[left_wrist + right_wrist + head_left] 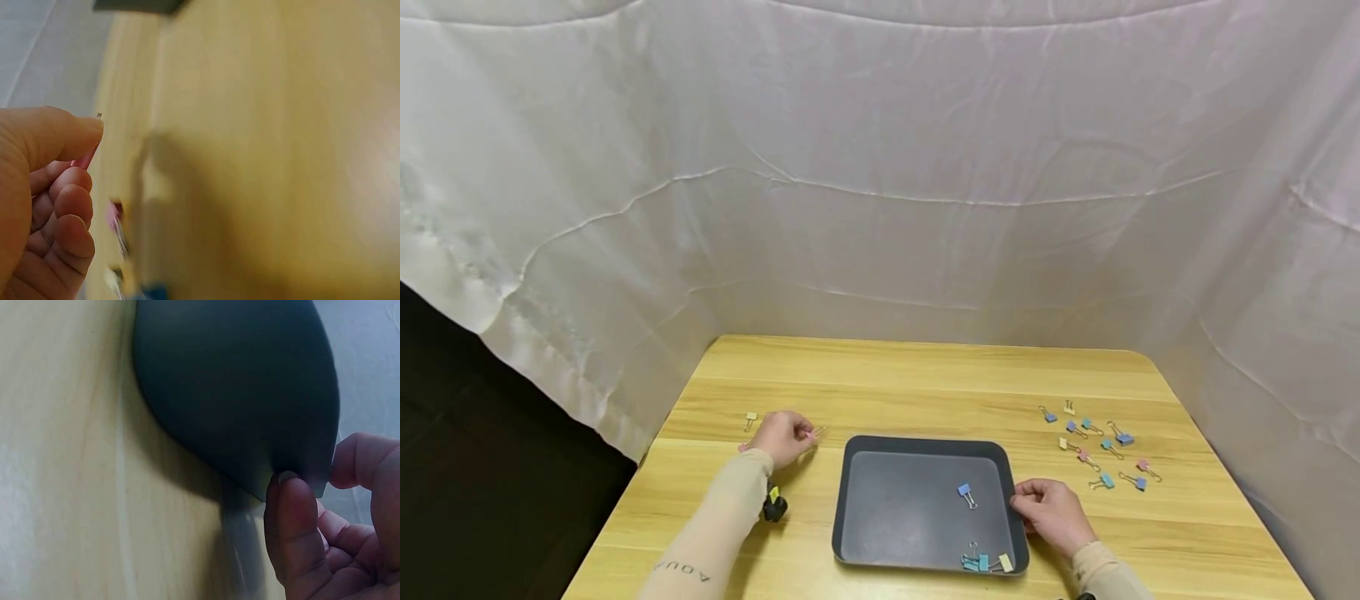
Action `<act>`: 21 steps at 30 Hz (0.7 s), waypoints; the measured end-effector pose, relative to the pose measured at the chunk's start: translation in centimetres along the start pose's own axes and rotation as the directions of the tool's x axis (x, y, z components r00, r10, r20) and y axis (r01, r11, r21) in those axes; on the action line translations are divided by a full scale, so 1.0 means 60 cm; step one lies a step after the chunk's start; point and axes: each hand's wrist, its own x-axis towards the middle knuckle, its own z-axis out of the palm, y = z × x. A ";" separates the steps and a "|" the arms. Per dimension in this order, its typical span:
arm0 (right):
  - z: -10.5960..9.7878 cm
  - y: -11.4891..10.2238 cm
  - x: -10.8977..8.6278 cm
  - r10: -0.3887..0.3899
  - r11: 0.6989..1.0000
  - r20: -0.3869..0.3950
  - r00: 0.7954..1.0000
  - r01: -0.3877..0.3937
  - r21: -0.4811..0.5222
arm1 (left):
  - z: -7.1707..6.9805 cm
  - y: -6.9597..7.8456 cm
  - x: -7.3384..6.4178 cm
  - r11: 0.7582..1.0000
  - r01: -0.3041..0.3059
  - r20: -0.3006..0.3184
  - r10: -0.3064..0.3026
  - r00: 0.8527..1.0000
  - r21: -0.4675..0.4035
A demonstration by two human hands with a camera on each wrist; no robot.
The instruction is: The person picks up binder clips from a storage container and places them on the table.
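Note:
My left hand pinches a pink binder clip between thumb and fingers, left of the dark grey tray. In the left wrist view the pink clip shows between thumb and forefinger, above the wood. My right hand grips the tray's right rim. Its thumb and fingers sit on either side of the tray wall in the right wrist view. Inside the tray a blue clip lies toward the right, and teal clips and a yellow clip are at the near right corner.
A yellow binder clip and another pink clip lie beside my left hand. Beyond my right hand, several blue, teal, yellow and pink clips are scattered over the wooden table. Pale curtains hang behind and at the sides.

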 end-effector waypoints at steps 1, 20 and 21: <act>0.000 0.000 0.000 -0.001 1.000 -0.001 1.000 0.001 -0.002 | -0.002 -0.007 -0.005 1.000 0.009 0.001 -0.009 1.000 0.003; 0.001 -0.002 -0.002 0.007 1.000 0.000 1.000 -0.007 0.015 | -0.018 -0.042 -0.029 0.999 0.051 -0.006 -0.051 0.999 0.013; 0.001 -0.003 -0.002 0.006 1.000 -0.001 1.000 -0.006 0.014 | -0.018 -0.037 -0.029 0.998 0.058 -0.008 -0.058 0.998 -0.002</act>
